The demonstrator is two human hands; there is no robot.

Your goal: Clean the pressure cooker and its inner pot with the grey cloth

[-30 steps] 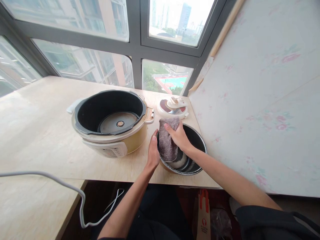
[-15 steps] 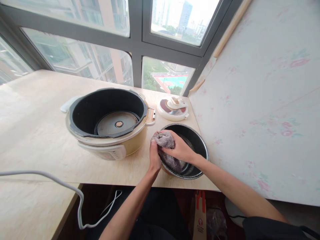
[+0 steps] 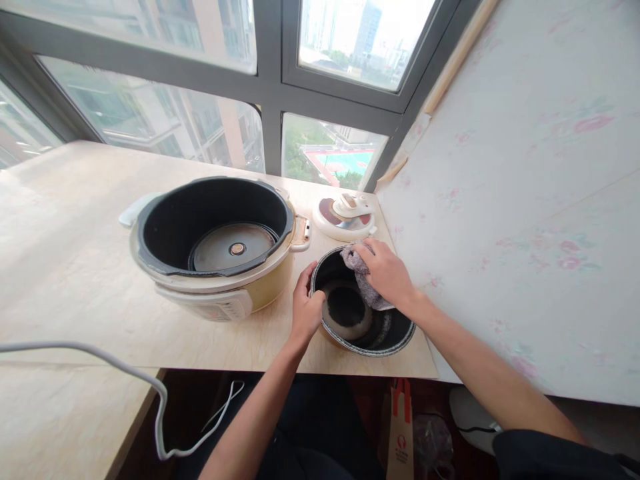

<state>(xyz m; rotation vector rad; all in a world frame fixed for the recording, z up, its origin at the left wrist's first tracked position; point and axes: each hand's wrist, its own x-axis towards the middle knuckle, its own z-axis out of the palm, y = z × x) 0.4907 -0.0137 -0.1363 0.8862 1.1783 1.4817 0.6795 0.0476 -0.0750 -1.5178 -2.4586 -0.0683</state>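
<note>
A dark inner pot [image 3: 345,333] stands on the counter, its black inside facing up at me. My left hand [image 3: 307,308] grips the pot's left rim, thumb on the inner side and fingers around the outside. In my right hand [image 3: 389,275] is a bunched grey-brown cloth [image 3: 367,287], pressed against the far right part of the rim and hanging into the pot. Left of the pot sits the pressure cooker body [image 3: 270,287], lidless, with a round heating plate [image 3: 220,250] at its bottom.
Behind the pot lies the cooker lid [image 3: 345,217], near the window frame [image 3: 273,140]. A flowered wall [image 3: 525,200] bounds the right side. A white cable [image 3: 100,350] crosses the left front of the counter [image 3: 65,267]. A paper bag [image 3: 400,433] stands below the counter's front edge.
Both hands held the cloth over the pot's left side. Now my left hand has let go of it and grips the rim, while my right hand has carried the cloth to the far right rim.
</note>
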